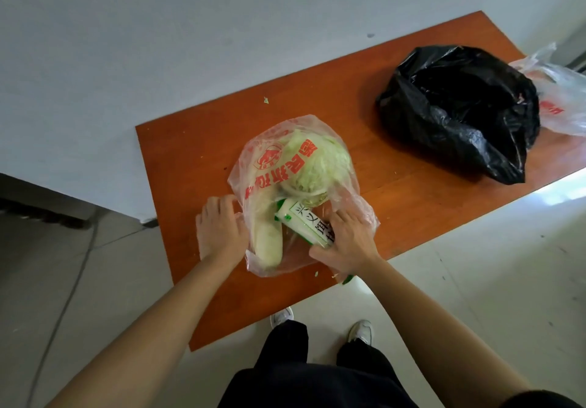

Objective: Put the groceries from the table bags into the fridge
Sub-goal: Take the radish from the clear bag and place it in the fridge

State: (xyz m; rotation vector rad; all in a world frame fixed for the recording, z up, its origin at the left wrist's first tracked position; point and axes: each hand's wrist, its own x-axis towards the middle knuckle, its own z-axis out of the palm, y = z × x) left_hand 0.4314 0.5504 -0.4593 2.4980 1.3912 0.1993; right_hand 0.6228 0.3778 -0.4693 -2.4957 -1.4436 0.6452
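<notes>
At the bench's (364, 106) near edge, the right hand (347, 244) grips a white carton (301, 223) inside the clear bag (263, 154), whose rim the left hand (220, 233) seems to hold.

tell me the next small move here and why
Probably lift the white carton out through the clear bag mouth: the right hand grips it, the left hand is at the bag's edge, and it lies beside the radish, in front of the cabbage.

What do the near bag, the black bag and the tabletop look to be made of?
Near bag: thin clear plastic film with red print; the cabbage shows through. Black bag: opaque glossy plastic film, crinkled, sharp highlights. Tabletop: smooth orange-brown surface with faint grain, probably wood laminate or veneer; unclear which.
</notes>
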